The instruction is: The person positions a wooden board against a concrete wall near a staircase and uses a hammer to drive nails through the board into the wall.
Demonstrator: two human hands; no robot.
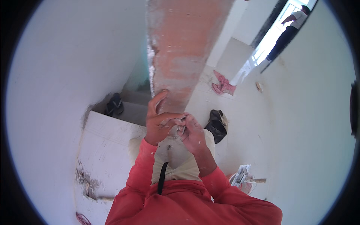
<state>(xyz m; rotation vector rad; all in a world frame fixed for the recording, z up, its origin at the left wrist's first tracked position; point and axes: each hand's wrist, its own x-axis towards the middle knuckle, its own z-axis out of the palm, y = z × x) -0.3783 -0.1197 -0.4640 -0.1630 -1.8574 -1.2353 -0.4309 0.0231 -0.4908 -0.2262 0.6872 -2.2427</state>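
My left hand (pixel 161 122) and my right hand (pixel 193 132) meet in front of my lap, both spotted with whitish plaster or putty. Between their fingertips is a small, pale, flat piece (pixel 182 126), largely covered by the fingers, so its kind cannot be told. The right fingers grip it; the left thumb and index finger touch it, while other left fingers are spread towards the wall end. Just beyond the hands rises a narrow wall end (pixel 188 42) with patchy reddish and grey plaster and a rough left edge.
Dark flip-flops (pixel 114 104) lie on a step at left. On the floor are a pink cloth (pixel 223 84), a black cap or bag (pixel 217 126) and a wooden-handled tool (pixel 88 191). At lower right, a bucket (pixel 247 185) carries trowels. A person (pixel 289 31) stands by the far doorway.
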